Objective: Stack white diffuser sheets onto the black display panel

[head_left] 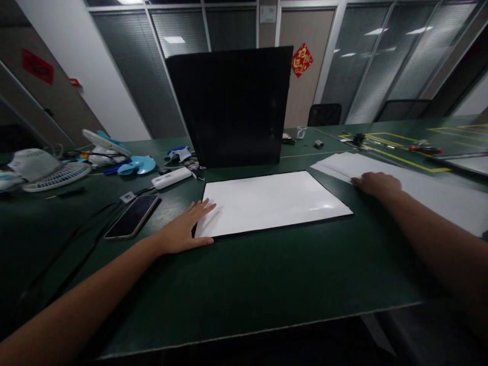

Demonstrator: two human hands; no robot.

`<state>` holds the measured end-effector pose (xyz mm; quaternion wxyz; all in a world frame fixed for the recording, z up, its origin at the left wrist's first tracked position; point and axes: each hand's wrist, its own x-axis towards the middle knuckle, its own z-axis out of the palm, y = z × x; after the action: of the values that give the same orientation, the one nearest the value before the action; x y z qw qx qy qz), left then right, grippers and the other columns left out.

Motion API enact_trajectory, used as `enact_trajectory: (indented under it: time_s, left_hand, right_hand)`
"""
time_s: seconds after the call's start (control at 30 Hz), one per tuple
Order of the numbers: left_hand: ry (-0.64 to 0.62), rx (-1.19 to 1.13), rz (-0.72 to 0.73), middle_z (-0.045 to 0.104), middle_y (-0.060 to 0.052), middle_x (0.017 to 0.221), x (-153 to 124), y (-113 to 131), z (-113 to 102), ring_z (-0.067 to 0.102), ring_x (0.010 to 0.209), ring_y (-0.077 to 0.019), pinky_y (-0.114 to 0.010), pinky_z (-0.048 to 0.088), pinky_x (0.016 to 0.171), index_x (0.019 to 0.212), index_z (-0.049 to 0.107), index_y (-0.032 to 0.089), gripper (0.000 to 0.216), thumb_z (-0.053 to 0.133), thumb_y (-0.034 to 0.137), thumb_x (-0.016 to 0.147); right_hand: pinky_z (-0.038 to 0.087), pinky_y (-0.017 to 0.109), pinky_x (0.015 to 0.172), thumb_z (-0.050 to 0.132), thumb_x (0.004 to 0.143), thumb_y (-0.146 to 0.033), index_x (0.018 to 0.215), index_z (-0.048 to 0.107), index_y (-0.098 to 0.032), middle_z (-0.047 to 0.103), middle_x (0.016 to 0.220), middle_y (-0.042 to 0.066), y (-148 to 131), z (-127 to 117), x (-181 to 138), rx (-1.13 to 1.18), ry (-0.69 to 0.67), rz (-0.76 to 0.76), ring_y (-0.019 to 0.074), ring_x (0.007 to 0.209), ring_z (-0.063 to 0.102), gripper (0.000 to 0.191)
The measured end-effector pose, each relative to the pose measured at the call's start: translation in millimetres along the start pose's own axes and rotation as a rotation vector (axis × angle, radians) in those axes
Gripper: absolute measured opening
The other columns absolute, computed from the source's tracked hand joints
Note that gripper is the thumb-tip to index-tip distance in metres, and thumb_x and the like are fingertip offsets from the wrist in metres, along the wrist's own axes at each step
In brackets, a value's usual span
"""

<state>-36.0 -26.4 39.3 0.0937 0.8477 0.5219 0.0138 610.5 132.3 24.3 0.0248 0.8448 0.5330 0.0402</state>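
A white board with a thin black edge lies flat on the dark green table in front of me. My left hand rests open and flat at the board's left edge, its fingertips touching the near-left corner. My right hand lies palm down on the near edge of a stack of white sheets at the right, fingers curled slightly over the paper. Neither hand grips anything that I can see.
A black upright panel stands behind the board. A phone lies left of my left hand, with cables, a white bar-shaped device, blue fan parts and a white fan grille farther left. Small tools lie at back right.
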Motion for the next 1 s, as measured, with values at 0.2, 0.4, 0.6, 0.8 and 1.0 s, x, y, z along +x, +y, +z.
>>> enact_trajectory:
  time_s: [0.2, 0.4, 0.6, 0.8, 1.0]
  left_hand:
    - [-0.005, -0.013, -0.058, 0.011, -0.014, 0.175, 4, -3, 4, 0.006, 0.160, -0.0426, -0.062, 0.019, 0.128, 0.170, 0.011, 0.017, 0.122, 0.053, 0.091, 0.082]
    - [-0.008, 0.078, -0.075, 0.003, -0.023, 0.172, 6, -10, 11, 0.002, 0.159, -0.0430, -0.062, 0.010, 0.129, 0.169, 0.003, 0.008, 0.127, 0.046, 0.092, 0.085]
    - [-0.038, 0.086, -0.063, 0.004, -0.020, 0.172, 5, -6, 6, 0.004, 0.160, -0.0419, -0.062, 0.011, 0.129, 0.170, 0.008, 0.011, 0.120, 0.044, 0.090, 0.087]
    - [-0.025, 0.103, -0.049, 0.006, -0.022, 0.172, 4, -7, 6, 0.007, 0.160, -0.0428, -0.062, 0.013, 0.128, 0.170, 0.008, 0.011, 0.120, 0.044, 0.090, 0.088]
    - [-0.049, 0.102, -0.063, 0.004, -0.023, 0.172, 5, -8, 7, 0.005, 0.160, -0.0409, -0.060, 0.011, 0.129, 0.168, 0.008, 0.005, 0.123, 0.043, 0.090, 0.088]
  right_hand:
    - [0.049, 0.044, 0.090, 0.045, 0.099, -0.033, 0.128, 0.069, -0.008, 0.065, 0.130, 0.028, -19, -13, -18, -0.013, 0.083, -0.064, 0.0351, 0.114, 0.066, 0.044]
    - [0.051, 0.048, 0.082, 0.031, 0.104, -0.039, 0.139, 0.057, -0.003, 0.069, 0.115, 0.031, -48, -34, -63, 0.028, 0.281, -0.211, 0.0394, 0.101, 0.069, 0.057]
    - [0.056, 0.040, 0.089, 0.044, 0.104, -0.052, 0.137, 0.068, -0.034, 0.076, 0.122, 0.004, -102, -34, -129, 0.121, 0.165, -0.958, 0.0233, 0.099, 0.072, 0.045]
    - [0.041, 0.055, 0.119, 0.055, 0.100, -0.059, 0.153, 0.058, -0.034, 0.054, 0.157, 0.002, -135, -24, -179, 0.356, 0.026, -1.396, 0.0285, 0.143, 0.051, 0.059]
    - [0.036, 0.053, 0.124, 0.046, 0.103, -0.059, 0.161, 0.048, -0.031, 0.045, 0.163, 0.004, -131, -27, -168, 0.420, 0.103, -1.287, 0.0279, 0.149, 0.044, 0.065]
